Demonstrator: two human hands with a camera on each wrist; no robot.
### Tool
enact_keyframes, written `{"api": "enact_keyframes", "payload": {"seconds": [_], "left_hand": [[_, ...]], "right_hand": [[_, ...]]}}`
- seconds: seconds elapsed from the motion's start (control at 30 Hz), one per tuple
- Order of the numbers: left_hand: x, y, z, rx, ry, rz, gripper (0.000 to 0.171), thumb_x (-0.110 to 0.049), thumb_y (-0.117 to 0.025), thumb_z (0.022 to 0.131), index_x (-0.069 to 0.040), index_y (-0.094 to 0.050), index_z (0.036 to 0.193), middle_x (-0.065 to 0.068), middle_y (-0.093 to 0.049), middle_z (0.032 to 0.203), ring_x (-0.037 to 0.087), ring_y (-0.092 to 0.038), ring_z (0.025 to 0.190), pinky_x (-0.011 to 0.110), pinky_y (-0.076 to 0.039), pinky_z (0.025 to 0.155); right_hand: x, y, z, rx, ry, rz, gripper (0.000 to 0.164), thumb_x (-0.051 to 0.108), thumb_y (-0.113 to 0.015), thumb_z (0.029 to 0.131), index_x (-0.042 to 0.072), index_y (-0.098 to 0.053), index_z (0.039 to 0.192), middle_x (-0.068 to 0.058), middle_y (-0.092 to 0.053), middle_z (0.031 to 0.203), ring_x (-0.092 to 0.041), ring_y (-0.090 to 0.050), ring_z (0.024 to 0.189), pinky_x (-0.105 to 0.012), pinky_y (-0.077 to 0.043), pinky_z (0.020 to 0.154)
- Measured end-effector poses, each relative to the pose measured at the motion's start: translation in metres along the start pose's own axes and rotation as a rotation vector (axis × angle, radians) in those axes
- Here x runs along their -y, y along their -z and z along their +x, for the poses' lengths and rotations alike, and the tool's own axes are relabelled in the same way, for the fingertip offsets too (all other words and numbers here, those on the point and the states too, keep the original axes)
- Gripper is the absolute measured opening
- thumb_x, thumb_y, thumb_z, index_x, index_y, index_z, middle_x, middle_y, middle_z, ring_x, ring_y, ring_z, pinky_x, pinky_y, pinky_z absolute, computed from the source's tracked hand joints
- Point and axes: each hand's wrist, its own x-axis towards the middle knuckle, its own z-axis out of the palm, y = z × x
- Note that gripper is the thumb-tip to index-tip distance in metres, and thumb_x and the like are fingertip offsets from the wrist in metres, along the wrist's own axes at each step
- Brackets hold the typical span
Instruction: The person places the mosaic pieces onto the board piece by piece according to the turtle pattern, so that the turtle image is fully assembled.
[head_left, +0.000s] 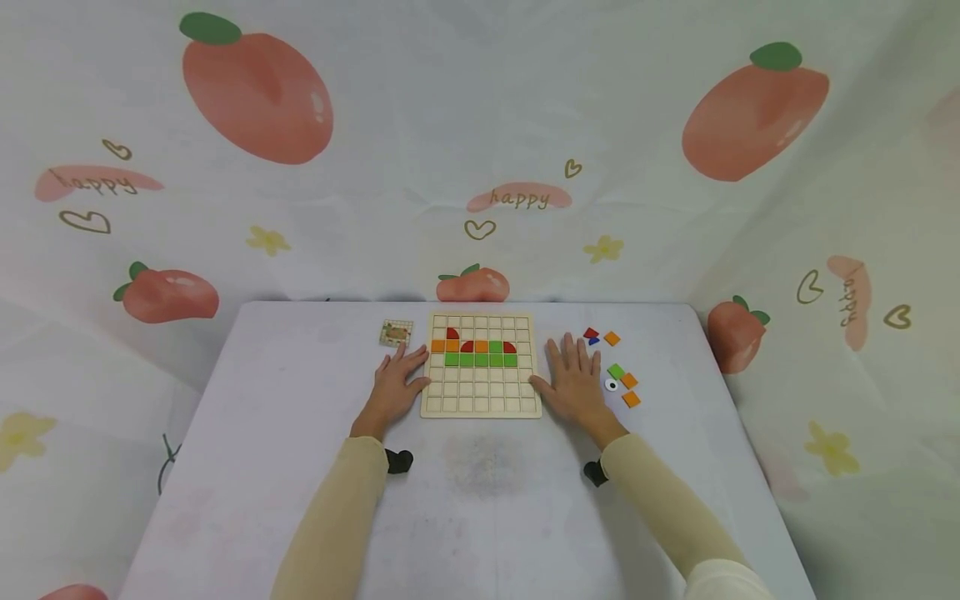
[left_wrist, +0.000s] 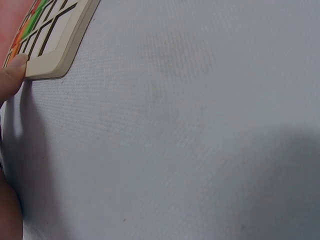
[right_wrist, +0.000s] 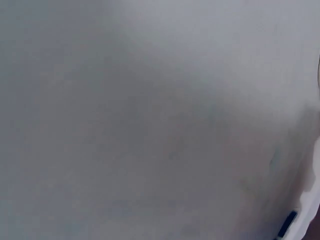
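Note:
A square wooden grid board (head_left: 480,403) lies flat on the table between the two hands. Green square tiles (head_left: 482,360) form a row in its cells, and above them are orange squares, another green square and red rounded pieces (head_left: 452,333). My left hand (head_left: 392,385) is at the board's left side, fingers extended; in the left wrist view its thumb (left_wrist: 15,72) touches the rim near a corner. On the other side my right hand (head_left: 573,385) is spread palm down, thumb tip at the board's right edge. The right wrist view catches mostly blurred white surface.
Beyond the left fingertips lies a small picture card (head_left: 396,332). Right of the right hand are loose pieces: orange squares (head_left: 631,399), a green square (head_left: 616,372), a white disc with a black dot (head_left: 611,385), and red (head_left: 591,332) and blue (head_left: 594,341) pieces. A patterned cloth hangs behind.

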Motion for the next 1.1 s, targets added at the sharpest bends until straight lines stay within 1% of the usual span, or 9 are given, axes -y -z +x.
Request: {"api": "enact_keyframes", "payload": {"seconds": [0.13,0.23,0.5,0.67,0.77,0.87,0.97,1.1], "left_hand": [[-0.002,0.001,-0.001,0.011,0.002,-0.001,0.059,-0.027,-0.063,0.1,-0.013,-0.044,0.155,0.0,-0.038,0.165,0.032,-0.011,0.161,0.056,-0.003,0.131],[-0.003,0.002,-0.001,0.022,0.009,0.004,0.06,-0.028,-0.063,0.101,-0.014,-0.044,0.156,-0.001,-0.037,0.166,0.031,-0.01,0.162,0.055,-0.002,0.131],[-0.001,0.001,0.0,0.013,0.008,0.008,0.06,-0.028,-0.063,0.101,-0.014,-0.044,0.155,0.0,-0.037,0.166,0.032,-0.011,0.162,0.055,-0.003,0.131],[-0.001,0.002,0.001,0.02,0.011,0.013,0.06,-0.03,-0.063,0.101,-0.015,-0.043,0.156,-0.002,-0.037,0.166,0.031,-0.01,0.162,0.054,-0.002,0.131],[-0.001,0.002,0.001,0.02,0.01,0.017,0.06,-0.029,-0.063,0.101,-0.015,-0.043,0.156,-0.001,-0.037,0.166,0.031,-0.011,0.162,0.055,-0.003,0.131],[-0.001,0.002,0.001,0.019,0.009,0.011,0.06,-0.029,-0.063,0.101,-0.014,-0.044,0.155,-0.001,-0.037,0.166,0.031,-0.011,0.162,0.055,-0.002,0.131],[-0.001,0.002,0.001,0.02,0.014,0.002,0.06,-0.029,-0.064,0.1,-0.014,-0.045,0.155,-0.001,-0.038,0.166,0.03,-0.01,0.162,0.054,-0.002,0.132],[-0.004,0.002,0.0,0.02,0.015,-0.002,0.06,-0.028,-0.064,0.1,-0.013,-0.045,0.155,0.0,-0.038,0.165,0.031,-0.01,0.162,0.054,-0.002,0.131]], "right_hand": [[-0.012,-0.003,-0.003,0.013,-0.017,-0.026,0.089,0.068,-0.04,0.099,0.018,-0.009,0.166,-0.016,0.006,0.174,-0.042,0.006,0.16,-0.068,0.007,0.126],[-0.021,-0.005,-0.004,0.002,-0.02,-0.024,0.089,0.068,-0.04,0.099,0.018,-0.009,0.166,-0.016,0.004,0.174,-0.041,0.005,0.161,-0.068,0.007,0.126],[-0.044,-0.003,-0.014,-0.039,-0.014,0.051,0.086,0.06,-0.047,0.1,0.013,-0.016,0.165,-0.021,-0.006,0.172,-0.047,-0.003,0.158,-0.071,0.002,0.125],[-0.053,0.0,-0.019,-0.089,0.0,0.109,0.077,0.048,-0.056,0.102,0.011,-0.025,0.162,-0.023,-0.016,0.169,-0.048,-0.012,0.156,-0.071,-0.007,0.125],[-0.056,0.001,-0.021,-0.135,0.017,0.114,0.069,0.042,-0.061,0.101,0.011,-0.036,0.156,-0.022,-0.027,0.165,-0.047,-0.021,0.152,-0.069,-0.017,0.123],[-0.059,0.001,-0.022,-0.177,0.039,0.112,0.057,0.036,-0.066,0.099,0.01,-0.047,0.146,-0.021,-0.036,0.159,-0.045,-0.029,0.146,-0.067,-0.027,0.117],[-0.061,0.0,-0.021,-0.201,0.057,0.116,0.046,0.032,-0.068,0.098,0.009,-0.056,0.135,-0.021,-0.042,0.153,-0.044,-0.035,0.14,-0.066,-0.032,0.112],[-0.063,0.001,-0.021,-0.208,0.073,0.135,0.033,0.03,-0.069,0.098,0.009,-0.062,0.123,-0.021,-0.047,0.147,-0.044,-0.039,0.134,-0.063,-0.036,0.107]]}}
